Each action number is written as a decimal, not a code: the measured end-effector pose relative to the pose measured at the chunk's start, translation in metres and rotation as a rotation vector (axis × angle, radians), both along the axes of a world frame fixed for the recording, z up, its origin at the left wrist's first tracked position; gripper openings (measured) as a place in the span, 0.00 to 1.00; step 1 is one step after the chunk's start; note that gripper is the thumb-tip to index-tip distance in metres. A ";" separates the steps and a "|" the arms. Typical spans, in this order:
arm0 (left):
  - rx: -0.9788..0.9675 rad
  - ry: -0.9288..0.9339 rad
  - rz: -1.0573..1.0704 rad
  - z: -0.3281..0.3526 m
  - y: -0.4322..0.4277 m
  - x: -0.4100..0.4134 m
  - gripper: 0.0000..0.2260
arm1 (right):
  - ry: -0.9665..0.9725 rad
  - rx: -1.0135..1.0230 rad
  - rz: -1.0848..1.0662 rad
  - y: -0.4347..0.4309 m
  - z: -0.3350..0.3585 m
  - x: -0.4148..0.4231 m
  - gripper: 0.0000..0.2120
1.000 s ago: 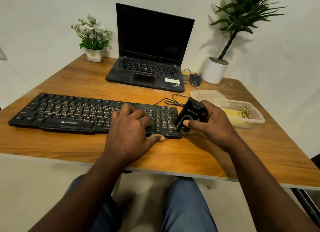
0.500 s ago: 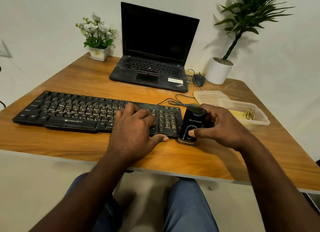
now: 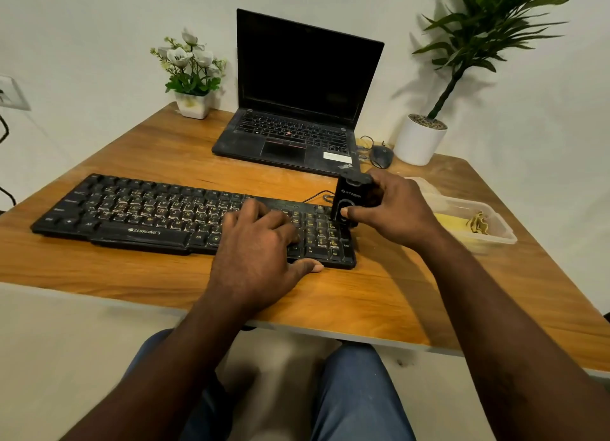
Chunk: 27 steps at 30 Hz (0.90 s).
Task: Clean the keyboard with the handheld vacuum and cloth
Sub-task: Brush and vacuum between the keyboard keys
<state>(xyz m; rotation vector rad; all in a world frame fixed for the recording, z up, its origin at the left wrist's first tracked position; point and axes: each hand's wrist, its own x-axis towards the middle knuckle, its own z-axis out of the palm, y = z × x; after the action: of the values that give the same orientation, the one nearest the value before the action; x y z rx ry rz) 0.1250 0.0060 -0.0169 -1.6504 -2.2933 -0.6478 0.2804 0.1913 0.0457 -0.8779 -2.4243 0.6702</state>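
A black dusty keyboard lies across the wooden desk. My left hand rests flat on its right part, fingers on the keys, thumb at the front edge. My right hand grips a small black handheld vacuum, thumb on its front. The vacuum stands upright over the number pad's right edge. A yellow cloth lies in a clear plastic container to the right.
An open black laptop sits behind the keyboard, with a mouse beside it. A white flower pot stands at the back left, a potted plant at the back right. The keyboard cable loops behind the number pad.
My right hand has carried the vacuum from the desk beside the keyboard's front right corner up and back onto the number pad's right edge. My left hand stays on the keys.
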 end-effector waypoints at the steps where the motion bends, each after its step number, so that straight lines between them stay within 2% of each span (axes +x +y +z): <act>1: -0.006 -0.002 0.002 0.000 0.000 0.000 0.31 | -0.027 0.001 0.015 -0.001 0.002 0.003 0.20; 6: -0.010 -0.007 -0.002 -0.001 0.001 0.001 0.31 | -0.060 -0.062 0.072 -0.019 0.003 0.025 0.18; 11: -0.020 0.007 0.008 0.000 0.002 0.002 0.29 | -0.101 -0.191 0.185 -0.028 0.008 0.044 0.22; 15: 0.010 0.015 -0.001 -0.002 0.002 0.001 0.30 | 0.124 -0.175 -0.022 -0.016 0.005 0.026 0.22; 17: 0.017 0.020 -0.003 -0.003 0.002 0.001 0.30 | 0.168 -0.139 -0.091 -0.010 0.004 0.008 0.20; 23: 0.008 0.040 -0.008 -0.004 0.001 0.000 0.31 | 0.046 -0.090 0.013 -0.023 -0.001 -0.043 0.20; 27: 0.001 0.034 -0.012 -0.004 0.001 -0.001 0.32 | -0.036 -0.042 0.079 -0.026 0.005 -0.049 0.20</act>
<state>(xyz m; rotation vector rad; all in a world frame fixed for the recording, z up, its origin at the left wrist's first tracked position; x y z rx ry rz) 0.1239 0.0067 -0.0206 -1.6627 -2.2610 -0.6179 0.2312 0.1655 0.0506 -0.8205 -2.4967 0.7433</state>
